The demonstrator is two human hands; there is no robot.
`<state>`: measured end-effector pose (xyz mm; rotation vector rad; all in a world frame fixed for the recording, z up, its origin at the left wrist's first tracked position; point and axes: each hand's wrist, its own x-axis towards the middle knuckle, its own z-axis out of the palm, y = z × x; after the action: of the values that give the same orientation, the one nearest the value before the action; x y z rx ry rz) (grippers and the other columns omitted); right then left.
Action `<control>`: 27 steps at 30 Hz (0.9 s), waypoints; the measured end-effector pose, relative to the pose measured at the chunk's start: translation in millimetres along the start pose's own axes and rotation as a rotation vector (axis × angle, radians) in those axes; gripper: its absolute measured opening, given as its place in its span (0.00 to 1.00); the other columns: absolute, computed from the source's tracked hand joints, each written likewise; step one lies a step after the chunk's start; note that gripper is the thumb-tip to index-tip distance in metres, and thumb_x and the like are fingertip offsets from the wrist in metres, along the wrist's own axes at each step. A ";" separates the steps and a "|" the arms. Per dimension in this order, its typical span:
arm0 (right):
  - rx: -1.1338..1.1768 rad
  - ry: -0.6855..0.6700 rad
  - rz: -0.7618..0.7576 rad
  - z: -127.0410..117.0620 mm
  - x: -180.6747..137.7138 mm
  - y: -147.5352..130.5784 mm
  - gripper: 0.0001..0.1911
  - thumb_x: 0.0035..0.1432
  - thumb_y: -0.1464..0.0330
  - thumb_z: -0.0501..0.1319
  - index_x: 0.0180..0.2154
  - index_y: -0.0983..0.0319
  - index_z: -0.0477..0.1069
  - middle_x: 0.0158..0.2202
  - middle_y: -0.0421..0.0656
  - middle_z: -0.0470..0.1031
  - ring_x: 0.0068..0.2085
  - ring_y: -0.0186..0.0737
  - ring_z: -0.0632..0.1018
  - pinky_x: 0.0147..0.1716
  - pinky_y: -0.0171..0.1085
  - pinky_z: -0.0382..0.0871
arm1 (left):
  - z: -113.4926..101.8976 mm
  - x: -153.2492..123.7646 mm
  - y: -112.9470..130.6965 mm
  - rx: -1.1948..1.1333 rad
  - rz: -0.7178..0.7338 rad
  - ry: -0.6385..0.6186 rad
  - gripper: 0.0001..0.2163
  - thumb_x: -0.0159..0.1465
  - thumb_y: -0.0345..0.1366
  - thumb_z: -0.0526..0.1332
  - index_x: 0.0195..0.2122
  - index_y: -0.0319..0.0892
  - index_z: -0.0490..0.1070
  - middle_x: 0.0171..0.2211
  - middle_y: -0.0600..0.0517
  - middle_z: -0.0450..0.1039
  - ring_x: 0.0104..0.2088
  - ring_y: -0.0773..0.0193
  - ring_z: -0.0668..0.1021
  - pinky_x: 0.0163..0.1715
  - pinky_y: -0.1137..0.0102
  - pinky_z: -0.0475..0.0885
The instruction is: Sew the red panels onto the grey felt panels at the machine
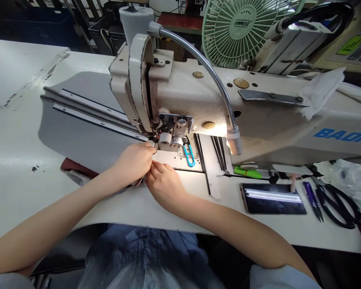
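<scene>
A grey fabric panel (87, 136) lies left of the needle area of a sewing machine (180, 96). Two white strips with dark edges run along it, an upper strip (93, 103) and a lower strip (100, 122). My left hand (135, 160) is closed on the panel's near edge, just in front of the presser area. Beside it, my right hand (167, 182) has its fingers curled together at the same edge, almost touching the left fingertips. The pinched part is mostly hidden by the fingers. Something maroon (78, 168) shows under the panel by my left forearm.
Blue thread snips (189, 154) lie on the machine bed, with dark thin strips (218, 152) to the right. Farther right are a phone (273, 198), a purple pen-like tool (313, 200) and black scissors (338, 202). A bendable lamp (234, 140) hangs down; a green fan (243, 28) stands behind.
</scene>
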<state>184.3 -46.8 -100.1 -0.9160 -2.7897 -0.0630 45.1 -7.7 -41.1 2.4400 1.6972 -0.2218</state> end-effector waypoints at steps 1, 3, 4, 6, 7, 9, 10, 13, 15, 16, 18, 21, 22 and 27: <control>0.007 -0.001 0.011 1.2 2.2 1.1 0.12 0.65 0.76 0.55 0.44 0.72 0.76 0.45 0.52 0.79 0.52 0.48 0.74 0.46 0.40 0.72 | -0.3 3.9 0.6 0.013 -0.001 -0.003 0.15 0.62 0.24 0.51 0.40 0.36 0.76 0.36 0.43 0.78 0.37 0.55 0.80 0.35 0.66 0.69; 0.025 0.010 0.035 4.1 6.0 3.6 0.12 0.65 0.74 0.56 0.45 0.73 0.75 0.46 0.53 0.79 0.54 0.49 0.73 0.47 0.41 0.71 | -1.2 12.6 1.4 0.038 -0.011 -0.012 0.15 0.63 0.24 0.50 0.40 0.36 0.77 0.33 0.43 0.78 0.36 0.54 0.79 0.35 0.65 0.69; 0.036 0.020 0.047 5.6 7.3 4.8 0.12 0.65 0.74 0.57 0.46 0.73 0.75 0.47 0.53 0.78 0.54 0.49 0.73 0.48 0.42 0.71 | -2.0 16.1 1.5 0.044 -0.018 -0.015 0.15 0.63 0.24 0.50 0.39 0.36 0.77 0.33 0.43 0.78 0.35 0.54 0.79 0.35 0.65 0.69; 0.059 0.033 0.066 7.6 7.3 6.8 0.13 0.65 0.73 0.57 0.47 0.73 0.74 0.48 0.53 0.78 0.54 0.50 0.72 0.47 0.43 0.71 | -4.8 17.8 0.0 0.041 -0.025 -0.015 0.14 0.64 0.26 0.49 0.38 0.37 0.76 0.32 0.43 0.78 0.35 0.53 0.79 0.35 0.64 0.69; 0.070 0.040 0.070 7.9 5.8 7.2 0.13 0.65 0.73 0.57 0.47 0.73 0.74 0.48 0.53 0.77 0.54 0.50 0.72 0.46 0.43 0.71 | -6.7 14.7 -1.9 0.030 -0.015 -0.007 0.14 0.65 0.28 0.50 0.38 0.37 0.76 0.33 0.43 0.77 0.36 0.53 0.79 0.36 0.64 0.70; 0.090 0.055 0.057 6.3 0.4 6.4 0.11 0.66 0.73 0.56 0.45 0.71 0.75 0.48 0.53 0.77 0.53 0.50 0.72 0.45 0.43 0.71 | -9.8 -0.6 -8.1 -0.025 0.055 0.010 0.12 0.65 0.32 0.52 0.40 0.39 0.75 0.37 0.44 0.77 0.39 0.54 0.78 0.38 0.64 0.71; 0.100 0.064 0.039 4.6 -3.1 5.3 0.11 0.66 0.73 0.56 0.45 0.71 0.75 0.49 0.54 0.76 0.53 0.50 0.72 0.46 0.44 0.70 | -10.1 -11.9 -12.0 -0.066 0.110 0.019 0.11 0.65 0.35 0.54 0.43 0.41 0.75 0.40 0.45 0.77 0.41 0.54 0.77 0.40 0.64 0.71; 0.124 0.078 -0.036 -1.6 -12.2 1.2 0.11 0.67 0.76 0.53 0.42 0.68 0.75 0.48 0.54 0.76 0.50 0.47 0.74 0.46 0.43 0.70 | -0.6 -47.9 -23.4 -0.175 0.221 0.103 0.16 0.64 0.41 0.57 0.51 0.43 0.72 0.50 0.46 0.75 0.49 0.55 0.75 0.47 0.64 0.72; 0.135 0.065 -0.062 -4.4 -14.0 0.1 0.13 0.67 0.77 0.51 0.38 0.67 0.75 0.42 0.51 0.77 0.44 0.45 0.75 0.43 0.42 0.70 | 13.9 -63.1 -27.3 -0.202 0.224 0.220 0.15 0.67 0.38 0.54 0.51 0.42 0.73 0.51 0.46 0.75 0.48 0.57 0.75 0.48 0.64 0.71; 0.141 0.052 -0.060 -5.0 -13.5 0.4 0.14 0.67 0.78 0.51 0.37 0.66 0.74 0.39 0.50 0.76 0.42 0.44 0.75 0.41 0.42 0.70 | 21.9 -66.4 -27.9 -0.201 0.220 0.280 0.14 0.68 0.35 0.52 0.50 0.41 0.73 0.50 0.46 0.76 0.47 0.58 0.76 0.48 0.64 0.71; 0.154 0.021 -0.037 -4.0 -10.9 2.3 0.13 0.67 0.78 0.51 0.37 0.65 0.74 0.37 0.49 0.76 0.39 0.43 0.75 0.39 0.41 0.70 | 35.5 -65.5 -27.1 -0.166 0.215 0.357 0.15 0.69 0.30 0.50 0.49 0.41 0.75 0.49 0.47 0.77 0.44 0.59 0.77 0.44 0.64 0.71; 0.187 -0.008 0.013 1.0 -6.6 7.1 0.11 0.67 0.77 0.52 0.41 0.66 0.74 0.41 0.50 0.75 0.44 0.43 0.74 0.42 0.41 0.70 | 43.8 -53.5 -25.3 -0.064 0.195 0.382 0.16 0.67 0.28 0.51 0.48 0.42 0.76 0.47 0.47 0.78 0.43 0.57 0.77 0.38 0.62 0.69; 0.200 -0.009 0.028 3.1 -5.5 8.9 0.11 0.67 0.77 0.53 0.42 0.67 0.74 0.42 0.51 0.76 0.46 0.43 0.74 0.43 0.41 0.69 | 43.7 -48.8 -25.4 -0.035 0.192 0.384 0.15 0.67 0.27 0.51 0.48 0.42 0.76 0.47 0.47 0.78 0.42 0.56 0.77 0.37 0.62 0.69; 0.245 0.056 0.116 7.4 -2.9 18.1 0.13 0.69 0.75 0.52 0.47 0.67 0.73 0.48 0.49 0.76 0.49 0.43 0.73 0.45 0.40 0.67 | 38.0 -31.1 -28.4 0.039 0.222 0.425 0.15 0.66 0.26 0.52 0.47 0.42 0.76 0.44 0.48 0.78 0.39 0.57 0.76 0.35 0.62 0.66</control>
<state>196.0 -33.1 -108.3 -0.9930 -2.6124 0.2605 6.7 -34.6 -72.9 2.8284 1.5467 0.3160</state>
